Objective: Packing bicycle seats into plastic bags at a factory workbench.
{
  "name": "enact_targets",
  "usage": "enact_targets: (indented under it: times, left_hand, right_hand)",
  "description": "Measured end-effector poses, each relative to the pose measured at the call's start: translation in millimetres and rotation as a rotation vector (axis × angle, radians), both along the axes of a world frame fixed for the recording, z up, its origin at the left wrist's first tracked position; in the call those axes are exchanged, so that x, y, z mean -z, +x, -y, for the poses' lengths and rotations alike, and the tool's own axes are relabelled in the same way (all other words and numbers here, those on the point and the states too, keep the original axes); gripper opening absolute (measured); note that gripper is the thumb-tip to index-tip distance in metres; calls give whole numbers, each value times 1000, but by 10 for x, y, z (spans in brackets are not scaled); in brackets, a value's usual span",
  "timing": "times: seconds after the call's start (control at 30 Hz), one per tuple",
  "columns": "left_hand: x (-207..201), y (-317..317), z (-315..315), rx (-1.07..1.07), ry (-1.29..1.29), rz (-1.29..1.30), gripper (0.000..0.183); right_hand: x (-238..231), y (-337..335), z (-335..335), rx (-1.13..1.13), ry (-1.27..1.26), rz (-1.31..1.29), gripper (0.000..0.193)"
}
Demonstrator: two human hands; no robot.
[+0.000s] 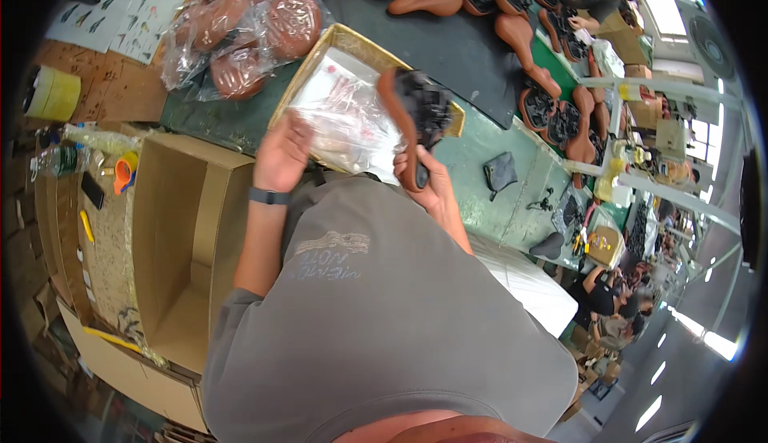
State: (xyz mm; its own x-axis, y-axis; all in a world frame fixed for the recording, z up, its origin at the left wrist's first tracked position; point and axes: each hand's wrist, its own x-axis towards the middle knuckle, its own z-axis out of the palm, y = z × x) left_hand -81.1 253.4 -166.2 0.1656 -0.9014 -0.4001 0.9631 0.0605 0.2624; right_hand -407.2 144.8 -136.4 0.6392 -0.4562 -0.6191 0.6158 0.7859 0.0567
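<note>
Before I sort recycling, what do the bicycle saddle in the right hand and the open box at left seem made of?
The bicycle saddle has a smooth brown cover, perhaps synthetic leather; its blocky black underside suggests moulded plastic. The open box looks like matte cardboard, given its folded tan panels.

Saddle (406,135): brown cover facing left, black underside with dark fittings facing right, tipped on edge above the right end of the tray, narrow nose toward the wearer and gripped in the right hand (432,183), not bagged. Clear plastic bags (346,127), red-printed, wrinkled and glossy, lie flat in the shallow yellowish tray (364,45); left hand (284,153) at their left edge, pinch unclear.
</note>
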Motion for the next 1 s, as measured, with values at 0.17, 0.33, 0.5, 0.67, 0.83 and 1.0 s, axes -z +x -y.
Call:
enact_targets:
  times: [0.17,0.33,0.5,0.67,0.83,1.0]
  left_hand:
    - [-265,91,150,186,251,309,23]
    - [-1066,-272,873,-67,21,1131,22]
    - [-1386,-524,929,431,-592,1429,18]
    - [-724,-96,1392,438,-102,982,79]
    - [-342,998,2403,215,310,579,54]
    - [-193,1784,2769,-389,420,763,47]
  right_hand:
    - [-164,-140,211,-85,-527,-7,56]
    - [-633,239,451,-720,-1407,-1001,104]
    - [-362,452,829,-422,-810,-863,102]
    - [-398,862,1243,-303,-1026,-872,80]
    - [-320,1149,2230,-578,-1189,-534,68]
    - [1328,1319,3877,-257,-714,-927,97]
